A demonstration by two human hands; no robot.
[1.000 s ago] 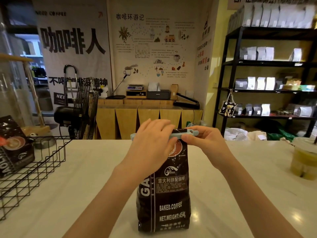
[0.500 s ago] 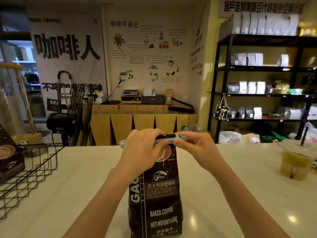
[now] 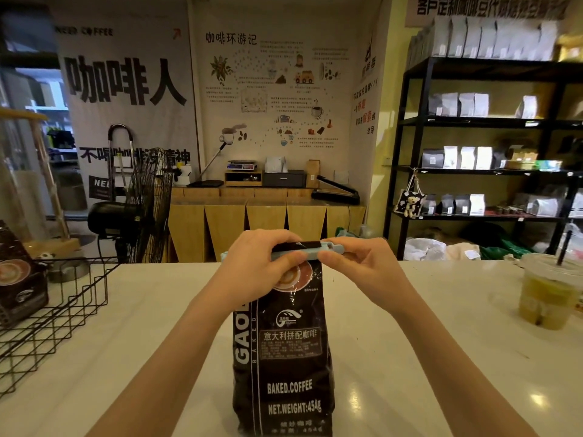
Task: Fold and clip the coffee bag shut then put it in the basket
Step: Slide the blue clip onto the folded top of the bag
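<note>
Single wide-angle view, worn at head height, aimed forward and slightly down across the white surface (image 3: 410,357). Sat close over both forearms, with the coffee bag (image 3: 284,357) upright at frame centre, very near the lens. Took in the wire basket (image 3: 56,313) at the left edge, the black shelving (image 3: 413,159) at the right, the postered wall (image 3: 277,89) well beyond. Straight lines bowed toward the edges.

"BAKED.COFFEE", "NET.WEIGHT:454g" on coffee bag (image 3: 285,357); "NEED COFFEE" on banner (image 3: 126,89)
</note>
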